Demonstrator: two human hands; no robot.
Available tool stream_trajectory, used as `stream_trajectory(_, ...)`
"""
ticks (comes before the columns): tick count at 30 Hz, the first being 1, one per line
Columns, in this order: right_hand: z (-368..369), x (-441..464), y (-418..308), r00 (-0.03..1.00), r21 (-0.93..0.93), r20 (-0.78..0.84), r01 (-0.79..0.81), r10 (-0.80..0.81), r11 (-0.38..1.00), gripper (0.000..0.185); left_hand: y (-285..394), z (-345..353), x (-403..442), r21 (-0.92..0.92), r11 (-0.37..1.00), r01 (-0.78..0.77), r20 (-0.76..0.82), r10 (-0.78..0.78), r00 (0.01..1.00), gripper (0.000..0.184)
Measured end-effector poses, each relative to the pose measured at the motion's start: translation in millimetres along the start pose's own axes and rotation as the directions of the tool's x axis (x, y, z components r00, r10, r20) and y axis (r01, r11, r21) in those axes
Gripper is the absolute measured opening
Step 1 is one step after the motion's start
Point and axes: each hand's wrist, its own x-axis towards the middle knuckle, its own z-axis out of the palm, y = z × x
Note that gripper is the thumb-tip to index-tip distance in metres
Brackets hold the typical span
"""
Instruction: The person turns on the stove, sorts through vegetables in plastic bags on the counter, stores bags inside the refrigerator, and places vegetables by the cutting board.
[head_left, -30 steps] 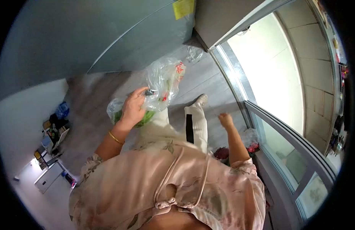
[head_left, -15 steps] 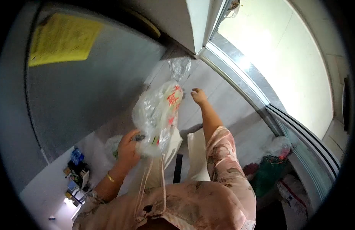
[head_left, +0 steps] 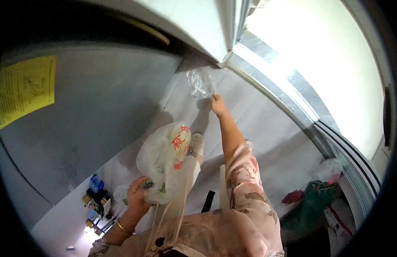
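Observation:
My left hand (head_left: 138,199) is closed on the gathered side of a translucent plastic bag (head_left: 160,152). Red characters are printed on the bag, and something pale and greenish shows inside. A small dark patch by my left thumb is too unclear to name. My right arm reaches forward, and my right hand (head_left: 217,105) is closed at the lower right edge of a crumpled clear plastic bag (head_left: 199,83), which seems pinched in its fingertips. That clear bag is near the foot of the white wall corner.
A grey panel with a yellow paper (head_left: 27,88) stands at left. On the right, a sliding door track (head_left: 314,122) borders a bright floor. A green bag (head_left: 312,201) and a red net bundle (head_left: 293,197) lie at lower right. Several small items (head_left: 95,201) are at lower left.
My right hand has moved forward to the clear bag's edge, closing the gap between them. The printed bag in my left hand has shifted lower and left in view. The view has tilted slightly.

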Motion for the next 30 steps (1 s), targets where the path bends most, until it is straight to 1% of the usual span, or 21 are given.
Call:
stream_trajectory(2,-13,-35,26,0.988,0.092,-0.153,0.011,0.003,0.996,0.053,3,-11,5,-0.055,0.998,-0.018,0.007,0.019,1.0,0.023)
stream_trajectory(4,-49,-88,20,0.977,-0.086,-0.214,-0.011,-0.008,0.996,0.051,10,-19,10,-0.144,0.989,-0.047,0.005,0.048,0.999,0.022)
stream_trajectory(5,-68,-116,6,0.966,-0.103,-0.257,-0.046,0.018,0.994,0.049,16,-25,12,-0.184,0.981,-0.064,-0.002,0.064,0.998,0.022)
stream_trajectory(6,-82,-143,-7,0.954,-0.116,-0.296,-0.083,0.045,0.99,0.048,20,-31,13,-0.178,0.981,-0.079,-0.013,0.078,0.997,0.022)
stream_trajectory(8,-109,-175,-12,0.909,-0.168,-0.413,-0.133,0.053,0.977,0.048,33,-49,15,-0.17,0.98,-0.105,-0.03,0.101,0.994,0.021)
stream_trajectory(9,-115,-190,-32,0.889,-0.199,-0.458,-0.121,0.017,0.972,0.047,29,-59,16,-0.215,0.968,-0.131,-0.036,0.127,0.991,0.022)
stream_trajectory(11,-136,-222,-85,0.852,-0.248,-0.522,-0.095,-0.05,0.964,0.046,43,-83,20,-0.278,0.946,-0.168,-0.044,0.162,0.986,0.022)
stream_trajectory(12,-142,-232,-116,0.83,-0.361,-0.54,-0.075,-0.143,0.93,0.046,49,-94,20,-0.304,0.938,-0.17,-0.048,0.163,0.985,0.022)
stream_trajectory(14,-156,-238,-174,0.788,-0.465,-0.527,0.048,-0.319,0.884,0.047,62,-113,19,-0.346,0.922,-0.171,-0.056,0.162,0.985,0.022)
stream_trajectory(15,-164,-240,-204,0.762,-0.512,-0.51,0.104,-0.399,0.853,0.048,67,-121,14,-0.314,0.933,-0.178,-0.065,0.166,0.984,0.021)
stream_trajectory(17,-179,-230,-266,0.733,-0.603,-0.452,0.169,-0.508,0.78,0.047,68,-128,6,-0.24,0.952,-0.191,-0.088,0.174,0.981,0.019)
stream_trajectory(19,-187,-214,-330,0.682,-0.641,-0.397,0.272,-0.613,0.718,0.045,70,-130,-5,-0.295,0.943,-0.152,-0.08,0.134,0.988,0.02)
stream_trajectory(21,-191,-194,-384,0.594,-0.74,-0.345,0.304,-0.727,0.6,0.043,77,-135,-6,-0.362,0.926,-0.107,-0.064,0.09,0.994,0.022)
stream_trajectory(23,-191,-167,-426,0.51,-0.798,-0.316,0.314,-0.8,0.515,0.041,84,-140,-2,-0.427,0.903,-0.05,-0.027,0.043,0.999,0.025)
stream_trajectory(26,-190,-137,-475,0.528,-0.796,-0.245,0.369,-0.813,0.479,0.039,55,-114,-2,-0.324,0.896,-0.303,-0.067,0.298,0.952,0.026)
stream_trajectory(29,-188,-120,-514,0.635,-0.763,-0.175,0.395,-0.752,0.512,0.038,105,-157,16,-0.443,0.805,-0.394,-0.131,0.376,0.917,0.027)
stream_trajectory(30,-186,-113,-521,0.69,-0.749,-0.142,0.394,-0.71,0.533,0.041,88,-134,9,-0.621,0.754,-0.215,-0.032,0.249,0.968,0.033)
